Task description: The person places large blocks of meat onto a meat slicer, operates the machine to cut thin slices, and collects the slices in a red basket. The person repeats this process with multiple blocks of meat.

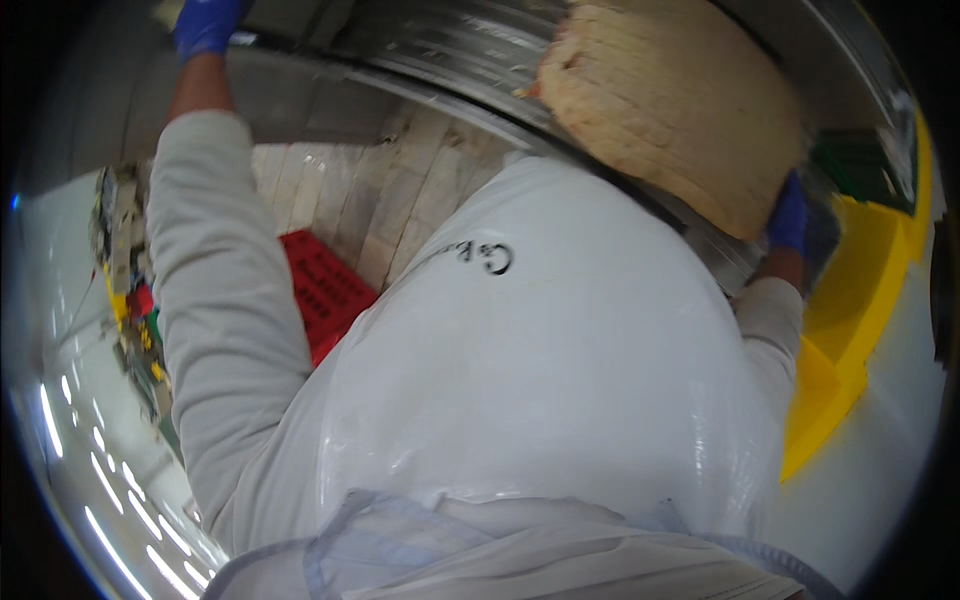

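Observation:
A broad slab of meat [680, 110], tan and faintly lined on top with a reddish ragged left edge, lies on the ribbed metal surface [450, 45] at the upper right. At its near right corner is my right hand [790, 218] in a blue glove, closed on the slab's edge, its fingers partly hidden. My left hand [212, 25], also blue-gloved, reaches far out to the upper left over the metal worktop. A pale piece [168, 12] shows just beside it, cut off by the picture's rim. The left hand's fingers are out of sight.
A metal edge [440, 95] runs between me and the worktop. To the right stand a yellow chute-like bin [850, 300] and a dark green container [865, 170]. A red crate [322, 290] sits on the tiled floor [365, 190] to my left. My white apron [540, 380] fills the middle.

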The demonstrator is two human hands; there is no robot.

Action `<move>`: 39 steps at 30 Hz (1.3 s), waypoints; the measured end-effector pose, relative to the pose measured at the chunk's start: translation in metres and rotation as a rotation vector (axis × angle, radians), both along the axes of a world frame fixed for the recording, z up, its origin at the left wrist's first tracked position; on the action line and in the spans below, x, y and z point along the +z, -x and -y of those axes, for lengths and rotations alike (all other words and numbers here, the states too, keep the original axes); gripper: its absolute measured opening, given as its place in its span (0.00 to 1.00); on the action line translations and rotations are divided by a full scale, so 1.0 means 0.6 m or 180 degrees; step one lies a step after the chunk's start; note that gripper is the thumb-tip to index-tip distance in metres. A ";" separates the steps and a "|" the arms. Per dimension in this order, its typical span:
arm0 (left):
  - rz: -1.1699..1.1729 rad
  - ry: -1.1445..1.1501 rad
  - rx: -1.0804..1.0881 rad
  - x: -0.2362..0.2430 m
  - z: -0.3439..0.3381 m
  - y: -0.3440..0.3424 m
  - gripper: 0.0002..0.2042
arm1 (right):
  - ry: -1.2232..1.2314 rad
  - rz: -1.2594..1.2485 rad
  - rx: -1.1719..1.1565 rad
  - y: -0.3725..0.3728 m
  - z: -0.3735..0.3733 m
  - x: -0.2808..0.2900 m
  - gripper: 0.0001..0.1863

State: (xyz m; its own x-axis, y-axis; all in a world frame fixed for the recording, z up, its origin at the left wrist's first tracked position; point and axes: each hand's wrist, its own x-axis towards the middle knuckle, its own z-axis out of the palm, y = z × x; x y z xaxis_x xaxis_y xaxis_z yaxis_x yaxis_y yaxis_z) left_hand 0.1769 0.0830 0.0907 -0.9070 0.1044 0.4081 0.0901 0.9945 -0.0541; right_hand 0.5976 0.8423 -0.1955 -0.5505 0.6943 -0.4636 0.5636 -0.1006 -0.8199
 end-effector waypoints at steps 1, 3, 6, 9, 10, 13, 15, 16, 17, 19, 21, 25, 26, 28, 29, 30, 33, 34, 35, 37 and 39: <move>-0.0041 -0.0129 0.0002 -0.003 0.002 0.007 0.30 | -0.0045 -0.0176 -0.0119 -0.009 -0.020 -0.021 0.38; -0.0072 -0.0179 -0.0033 -0.011 -0.007 0.020 0.29 | 0.0194 -0.0503 -0.0359 -0.017 -0.048 -0.066 0.41; -0.0175 0.0966 -0.0869 -0.016 0.087 0.063 0.25 | 0.0243 -0.0448 -0.0321 0.001 -0.053 -0.080 0.40; -0.0528 0.0168 -0.0977 -0.024 0.051 0.034 0.23 | 0.0239 -0.0415 -0.0291 0.003 0.021 0.001 0.36; -0.0654 -0.0103 -0.0968 -0.018 -0.011 -0.001 0.21 | 0.0566 -0.0578 -0.0495 -0.006 0.023 0.000 0.35; -0.0739 -0.1178 -0.1806 -0.050 -0.102 -0.065 0.17 | 0.1279 -0.1016 -0.0582 -0.009 -0.005 -0.035 0.32; -0.0361 -0.1628 -0.2306 -0.120 -0.154 -0.114 0.15 | 0.1251 -0.0797 -0.0653 -0.001 0.017 0.000 0.33; -0.0024 -0.1663 -0.2380 -0.156 -0.196 -0.148 0.15 | 0.1317 -0.0842 -0.0634 -0.002 0.023 0.008 0.33; 0.0389 -0.1500 -0.2223 -0.193 -0.235 -0.185 0.15 | 0.1394 -0.0891 -0.0599 -0.002 0.029 0.013 0.34; 0.1937 -0.2660 -0.2308 -0.287 -0.275 -0.231 0.19 | 0.1245 -0.0718 -0.0513 0.006 0.048 0.035 0.34; 0.2451 -0.2545 -0.2176 -0.329 -0.334 -0.266 0.23 | 0.0765 -0.0287 -0.0472 0.008 0.070 0.066 0.34; 0.3427 -0.3217 -0.1318 -0.368 -0.409 -0.321 0.31 | 0.0938 -0.0917 -0.0212 -0.023 0.073 0.032 0.32; 0.3617 -0.3279 -0.1278 -0.358 -0.417 -0.333 0.32 | 0.1059 -0.0967 -0.0151 -0.030 0.074 0.029 0.30; 0.3774 -0.3547 -0.1234 -0.353 -0.432 -0.350 0.34 | 0.1147 -0.0903 -0.0084 -0.036 0.037 0.001 0.28; 0.3772 -0.3731 -0.1280 -0.367 -0.444 -0.347 0.34 | 0.1093 -0.0798 -0.0129 -0.055 -0.007 -0.050 0.27; 0.3739 -0.3920 -0.1306 -0.377 -0.453 -0.343 0.35 | 0.1051 -0.0700 -0.0142 -0.042 -0.028 -0.079 0.26; 0.4026 -0.3919 -0.0803 -0.374 -0.452 -0.359 0.37 | 0.0373 -0.1015 0.0278 -0.009 -0.043 -0.061 0.23; 0.4267 -0.3954 -0.0909 -0.383 -0.484 -0.347 0.37 | -0.0134 -0.1290 0.0759 -0.051 -0.119 -0.121 0.24; 0.4307 -0.3800 -0.0914 -0.393 -0.497 -0.341 0.37 | 0.0635 -0.1358 0.0193 -0.058 -0.150 -0.144 0.25; 0.4101 -0.3822 -0.0766 -0.388 -0.478 -0.351 0.36 | 0.1566 -0.1325 -0.0195 0.020 -0.154 -0.131 0.27; 0.3982 -0.3918 -0.0687 -0.385 -0.472 -0.359 0.36 | 0.1790 -0.1129 -0.0292 0.066 -0.136 -0.075 0.29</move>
State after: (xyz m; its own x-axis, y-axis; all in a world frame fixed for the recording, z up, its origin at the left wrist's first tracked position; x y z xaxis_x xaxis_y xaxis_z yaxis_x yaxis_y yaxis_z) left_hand 0.3925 0.3665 -0.1401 -0.7213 0.4484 -0.5279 -0.3893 0.3678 0.8445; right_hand 0.5580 0.9241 -0.2405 -0.6864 0.4511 -0.5704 0.2386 -0.6013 -0.7626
